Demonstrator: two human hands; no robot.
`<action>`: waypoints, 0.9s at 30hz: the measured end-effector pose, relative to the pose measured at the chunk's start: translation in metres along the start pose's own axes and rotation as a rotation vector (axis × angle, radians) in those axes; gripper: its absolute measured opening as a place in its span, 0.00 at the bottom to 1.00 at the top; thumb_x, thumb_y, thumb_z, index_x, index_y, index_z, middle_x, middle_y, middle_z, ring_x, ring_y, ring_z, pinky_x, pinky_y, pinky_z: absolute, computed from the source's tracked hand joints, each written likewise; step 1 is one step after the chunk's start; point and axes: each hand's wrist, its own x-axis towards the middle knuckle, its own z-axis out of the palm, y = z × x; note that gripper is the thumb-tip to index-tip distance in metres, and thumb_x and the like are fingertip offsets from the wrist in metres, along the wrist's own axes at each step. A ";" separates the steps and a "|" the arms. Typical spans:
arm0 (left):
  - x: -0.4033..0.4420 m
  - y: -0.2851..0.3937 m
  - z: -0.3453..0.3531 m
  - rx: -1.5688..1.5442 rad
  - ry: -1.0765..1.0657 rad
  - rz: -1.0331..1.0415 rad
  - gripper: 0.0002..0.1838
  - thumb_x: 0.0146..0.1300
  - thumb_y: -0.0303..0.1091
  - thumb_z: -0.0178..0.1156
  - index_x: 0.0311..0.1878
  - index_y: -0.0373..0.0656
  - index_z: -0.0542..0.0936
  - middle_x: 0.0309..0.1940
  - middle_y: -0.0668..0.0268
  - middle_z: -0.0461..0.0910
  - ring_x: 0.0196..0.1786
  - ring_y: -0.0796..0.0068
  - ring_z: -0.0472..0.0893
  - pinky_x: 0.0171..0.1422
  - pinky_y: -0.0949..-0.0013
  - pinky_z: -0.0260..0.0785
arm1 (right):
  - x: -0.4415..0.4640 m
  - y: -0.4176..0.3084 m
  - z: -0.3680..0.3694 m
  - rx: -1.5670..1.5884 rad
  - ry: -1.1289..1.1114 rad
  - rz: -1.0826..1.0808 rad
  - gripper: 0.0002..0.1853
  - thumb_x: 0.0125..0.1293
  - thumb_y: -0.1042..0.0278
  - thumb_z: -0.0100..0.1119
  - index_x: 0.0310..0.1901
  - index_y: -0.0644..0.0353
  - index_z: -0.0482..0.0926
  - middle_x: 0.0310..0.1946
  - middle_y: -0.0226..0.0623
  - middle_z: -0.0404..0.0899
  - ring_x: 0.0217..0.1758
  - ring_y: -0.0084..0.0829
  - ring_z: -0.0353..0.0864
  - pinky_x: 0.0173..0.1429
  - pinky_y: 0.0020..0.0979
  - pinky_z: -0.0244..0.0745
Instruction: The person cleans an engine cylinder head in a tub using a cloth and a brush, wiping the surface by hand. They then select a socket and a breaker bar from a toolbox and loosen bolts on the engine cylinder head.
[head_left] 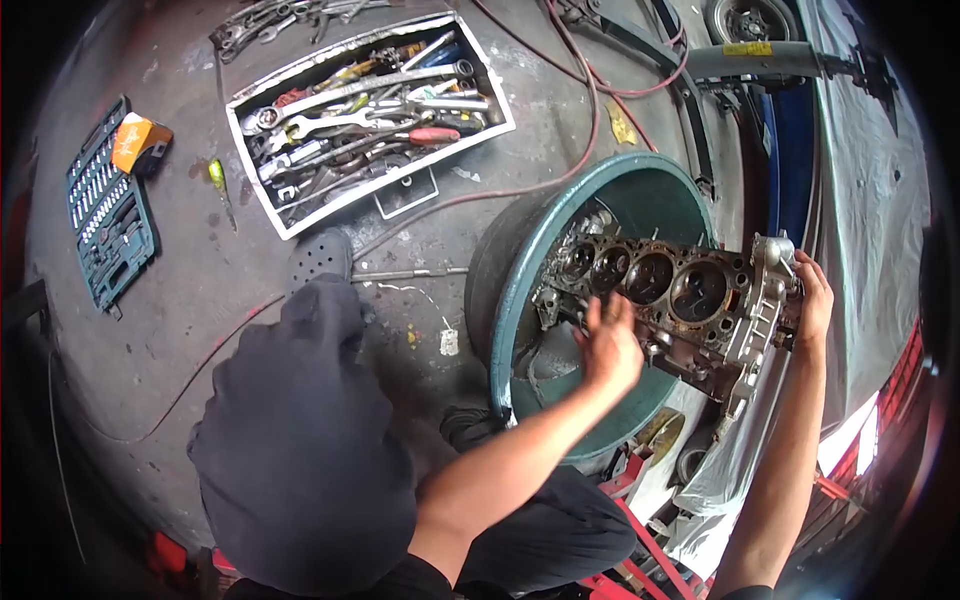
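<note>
An engine block with its round cylinder bores facing up lies tilted over a large green tub. Its far left end is inside the tub, while the right end sticks out past the rim. My left hand is at the block's near side, fingers apart and slightly blurred, with nothing visible in them. Whether the fingertips touch the metal I cannot tell. At the block's right end, my right hand is wrapped around the outer edge by the light metal cover; part of its grip is hidden.
A white-edged drawer full of wrenches stands on the floor. Left of it are a screwdriver, an open socket set and an orange box. A red hose runs behind the tub. Plastic sheeting hangs at right.
</note>
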 end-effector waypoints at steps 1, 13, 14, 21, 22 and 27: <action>-0.019 0.015 -0.010 -0.034 0.019 0.108 0.33 0.61 0.23 0.52 0.72 0.38 0.64 0.73 0.57 0.64 0.78 0.50 0.53 0.74 0.31 0.43 | 0.005 0.006 -0.002 -0.102 0.038 -0.091 0.25 0.62 0.60 0.58 0.57 0.67 0.79 0.48 0.38 0.83 0.52 0.29 0.79 0.61 0.28 0.68; -0.008 0.015 -0.013 -0.138 0.069 0.289 0.32 0.59 0.21 0.55 0.70 0.37 0.66 0.72 0.57 0.64 0.77 0.49 0.53 0.74 0.32 0.44 | -0.014 -0.013 0.007 -0.003 0.012 -0.019 0.25 0.63 0.61 0.56 0.57 0.70 0.78 0.49 0.42 0.82 0.53 0.30 0.79 0.60 0.28 0.71; -0.015 0.019 -0.009 -0.129 0.078 0.299 0.33 0.57 0.19 0.55 0.70 0.36 0.66 0.72 0.56 0.64 0.76 0.49 0.55 0.75 0.35 0.44 | -0.013 -0.012 0.007 -0.006 -0.002 -0.019 0.25 0.63 0.61 0.56 0.57 0.70 0.78 0.49 0.42 0.82 0.53 0.30 0.79 0.60 0.28 0.71; 0.024 -0.018 -0.003 0.012 0.050 0.128 0.30 0.60 0.20 0.50 0.69 0.42 0.69 0.70 0.59 0.68 0.75 0.53 0.59 0.75 0.39 0.48 | -0.012 -0.013 0.007 -0.051 0.037 -0.047 0.22 0.63 0.62 0.57 0.54 0.68 0.80 0.47 0.38 0.82 0.52 0.29 0.78 0.62 0.27 0.66; 0.008 -0.003 -0.002 -0.027 0.027 0.104 0.30 0.60 0.20 0.51 0.69 0.42 0.69 0.70 0.59 0.68 0.75 0.53 0.59 0.75 0.40 0.48 | -0.002 -0.002 0.001 -0.045 0.026 -0.070 0.22 0.63 0.63 0.57 0.54 0.68 0.80 0.46 0.38 0.83 0.52 0.29 0.78 0.62 0.27 0.67; 0.021 -0.025 0.001 -0.086 0.039 0.050 0.33 0.61 0.18 0.49 0.71 0.49 0.68 0.73 0.68 0.66 0.76 0.52 0.58 0.77 0.43 0.46 | -0.016 -0.014 0.009 -0.048 0.040 -0.057 0.22 0.64 0.63 0.55 0.54 0.70 0.79 0.46 0.40 0.82 0.52 0.29 0.79 0.60 0.27 0.70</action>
